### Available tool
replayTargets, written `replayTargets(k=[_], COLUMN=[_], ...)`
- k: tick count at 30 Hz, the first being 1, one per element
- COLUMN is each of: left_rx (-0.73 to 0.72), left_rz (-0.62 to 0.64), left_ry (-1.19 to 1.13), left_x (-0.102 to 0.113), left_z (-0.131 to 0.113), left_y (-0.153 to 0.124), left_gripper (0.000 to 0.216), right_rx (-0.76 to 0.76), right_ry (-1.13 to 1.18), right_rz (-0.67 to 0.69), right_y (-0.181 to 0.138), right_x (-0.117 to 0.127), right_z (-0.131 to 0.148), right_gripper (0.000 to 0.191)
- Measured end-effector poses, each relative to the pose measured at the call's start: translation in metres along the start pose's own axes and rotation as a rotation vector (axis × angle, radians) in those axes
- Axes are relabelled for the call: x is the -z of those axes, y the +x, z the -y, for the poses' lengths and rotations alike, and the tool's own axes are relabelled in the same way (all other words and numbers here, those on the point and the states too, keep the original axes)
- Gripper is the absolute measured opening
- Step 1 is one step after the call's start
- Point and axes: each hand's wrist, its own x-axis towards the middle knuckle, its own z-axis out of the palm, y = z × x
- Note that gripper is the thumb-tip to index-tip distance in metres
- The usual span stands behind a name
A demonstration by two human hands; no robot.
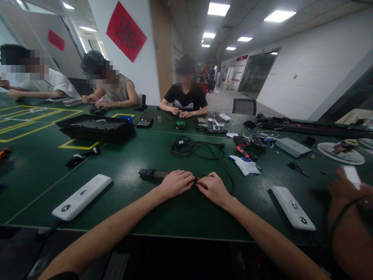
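- Looking at an electric screwdriver [154,174] lying flat on the worktop [186,217], near the edge, with the chuck [142,173] toward the left. Why hold it by the tail, though?

- Probably to stop it rolling. Closing the left hand [178,182] over the rear of the tool, and pinching just beside that with the right hand [214,187], almost fingertip to fingertip. Can't make out the pinched bit, too hidden by fingers.

- And the black cable [189,144]?

- Lying in loose loops beyond both hands, then curving back round on the right. Likely left slack to avoid tugging. Also spotting a white device marked 6 [83,196] off left and a second white device [293,208] off right, presumably set wide for elbow room.
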Motion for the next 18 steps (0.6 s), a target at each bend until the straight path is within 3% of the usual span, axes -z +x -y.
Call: replayTargets(k=[18], left_rx=[0.013], left_rz=[0.019], left_ry=[-0.010], left_x=[0.0029], left_z=[-0.0009], left_y=[0.0014], left_gripper=[0.023], right_rx=[0.004], right_ry=[0.006], right_rz=[-0.010], right_y=[0.0000], right_x=[0.0006], right_z=[0.0004], right_gripper=[0.015])
